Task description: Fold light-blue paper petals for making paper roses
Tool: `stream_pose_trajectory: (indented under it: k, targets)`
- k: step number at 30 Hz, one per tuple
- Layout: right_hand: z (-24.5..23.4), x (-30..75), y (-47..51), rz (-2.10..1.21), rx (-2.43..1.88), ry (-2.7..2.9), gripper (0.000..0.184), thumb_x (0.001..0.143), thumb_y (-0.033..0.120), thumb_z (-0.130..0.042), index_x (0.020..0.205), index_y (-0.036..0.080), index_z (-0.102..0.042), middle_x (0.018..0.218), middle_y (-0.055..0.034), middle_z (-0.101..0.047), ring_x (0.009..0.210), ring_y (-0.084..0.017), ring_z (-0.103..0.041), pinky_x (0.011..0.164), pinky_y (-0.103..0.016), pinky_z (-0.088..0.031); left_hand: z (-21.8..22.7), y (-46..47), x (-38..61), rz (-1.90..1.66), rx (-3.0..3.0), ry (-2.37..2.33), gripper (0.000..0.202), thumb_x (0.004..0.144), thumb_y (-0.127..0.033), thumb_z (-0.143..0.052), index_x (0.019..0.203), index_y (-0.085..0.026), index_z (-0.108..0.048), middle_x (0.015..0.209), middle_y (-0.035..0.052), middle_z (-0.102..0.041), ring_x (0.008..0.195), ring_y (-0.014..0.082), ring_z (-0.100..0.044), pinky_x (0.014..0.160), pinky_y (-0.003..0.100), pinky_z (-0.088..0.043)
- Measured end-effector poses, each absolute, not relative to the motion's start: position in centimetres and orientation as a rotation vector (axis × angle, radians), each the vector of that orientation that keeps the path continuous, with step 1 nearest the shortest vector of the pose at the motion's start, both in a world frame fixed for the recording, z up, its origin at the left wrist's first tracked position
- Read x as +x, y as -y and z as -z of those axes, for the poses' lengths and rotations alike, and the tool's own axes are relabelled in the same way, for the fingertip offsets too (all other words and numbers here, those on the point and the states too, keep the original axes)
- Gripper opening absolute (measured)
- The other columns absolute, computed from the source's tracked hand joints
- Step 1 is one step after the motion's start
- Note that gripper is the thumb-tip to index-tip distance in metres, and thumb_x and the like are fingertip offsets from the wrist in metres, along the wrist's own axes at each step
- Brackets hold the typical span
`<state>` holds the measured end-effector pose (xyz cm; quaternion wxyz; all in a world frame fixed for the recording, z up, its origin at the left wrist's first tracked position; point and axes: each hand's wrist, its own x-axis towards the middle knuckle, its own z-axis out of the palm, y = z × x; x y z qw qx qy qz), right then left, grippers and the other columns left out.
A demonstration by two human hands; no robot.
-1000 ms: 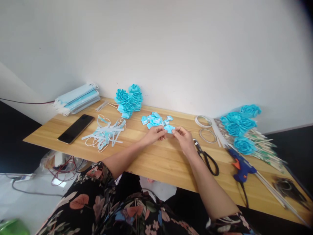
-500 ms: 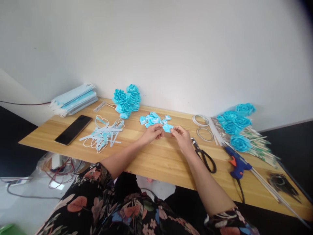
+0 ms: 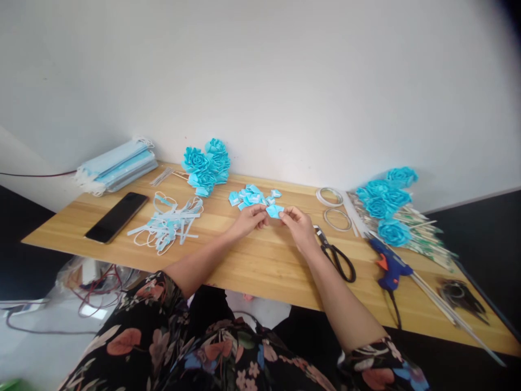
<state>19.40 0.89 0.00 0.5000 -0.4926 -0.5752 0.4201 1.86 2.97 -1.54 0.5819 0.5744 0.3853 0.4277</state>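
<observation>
A small folded piece of light-blue mask fabric [image 3: 275,211] is held up over the table between my two hands. My right hand [image 3: 297,224] pinches its right edge between thumb and fingers. The fingertips of my left hand [image 3: 253,218] are closed at its left edge. Just behind them lies a loose pile of similar folded blue pieces [image 3: 249,194]. Black-handled scissors [image 3: 337,255] rest right of my right forearm.
Cut mask strips and ear loops [image 3: 169,224], a phone [image 3: 117,217] and stacked masks [image 3: 116,165] lie left. Blue fabric roses [image 3: 207,165] stand behind. Wire coils [image 3: 337,219], more roses [image 3: 394,232], a glue gun [image 3: 389,265] and pliers [image 3: 462,296] lie right.
My left fingertips have come to the left edge of the blue piece, where a gap showed before. The whole view has shifted slightly.
</observation>
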Motion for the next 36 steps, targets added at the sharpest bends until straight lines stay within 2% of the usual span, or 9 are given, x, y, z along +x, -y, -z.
stream_pose_trajectory:
  k: [3,7,10,18,26,36]
  targets:
    - [0.12,19.38,-0.86,-1.008,-1.183,1.407,0.023,0.077,0.039,-0.065,0.069,0.02,-0.054,0.062,0.0041,-0.053,0.061,-0.012,-0.047,0.063,-0.026,-0.037,1.04,-2.75,1.86,-1.013,1.307,-0.937,0.028,0.079,-0.042,-0.059,0.087,-0.015,-0.059,0.061,-0.0028,-0.061,0.049,0.0073,-0.051,0.049,0.019,-0.039]
    - [0.17,19.39,-0.79,-1.015,-1.183,1.419,0.024,0.076,0.041,-0.064,0.069,0.021,-0.054,0.062,0.0041,-0.053,0.059,-0.012,-0.045,0.061,-0.026,-0.036,0.89,-2.62,1.83,-1.031,1.299,-0.945,0.042,0.083,-0.057,-0.054,0.079,-0.016,-0.059,0.065,0.0007,-0.064,0.052,0.0094,-0.054,0.051,0.021,-0.042]
    - [0.13,19.35,-0.76,-1.03,-1.179,1.411,0.024,0.076,0.042,-0.064,0.07,0.021,-0.055,0.063,0.0037,-0.053,0.06,-0.012,-0.045,0.061,-0.026,-0.036,1.1,-2.68,1.77,-1.024,1.296,-0.922,0.046,0.084,-0.061,-0.052,0.079,-0.016,-0.059,0.068,0.0023,-0.065,0.055,0.0105,-0.055,0.052,0.022,-0.043]
    - [-0.18,19.11,-0.56,-1.057,-1.152,1.406,0.022,0.075,0.04,-0.064,0.071,0.021,-0.055,0.065,0.0036,-0.051,0.061,-0.012,-0.044,0.061,-0.026,-0.036,0.94,-2.45,1.68,-0.981,1.402,-0.939,0.039,0.075,-0.053,-0.067,0.08,-0.016,-0.059,0.067,-0.0011,-0.062,0.055,0.0088,-0.053,0.055,0.021,-0.042]
    - [-0.16,18.89,-0.42,-1.052,-1.148,1.445,0.023,0.075,0.04,-0.063,0.07,0.021,-0.052,0.064,0.0045,-0.045,0.059,-0.011,-0.04,0.059,-0.025,-0.033,0.67,-2.25,1.92,-0.977,1.381,-0.942,0.039,0.071,-0.051,-0.07,0.08,-0.015,-0.059,0.063,-0.002,-0.059,0.054,0.0085,-0.051,0.054,0.021,-0.042]
    - [0.11,18.68,-0.4,-1.042,-1.16,1.497,0.023,0.076,0.041,-0.063,0.07,0.021,-0.054,0.065,0.0034,-0.048,0.062,-0.011,-0.043,0.061,-0.025,-0.037,0.84,-2.35,1.88,-1.005,1.4,-0.947,0.031,0.072,-0.044,-0.068,0.074,-0.016,-0.057,0.058,-0.0038,-0.054,0.053,0.0083,-0.048,0.056,0.022,-0.039]
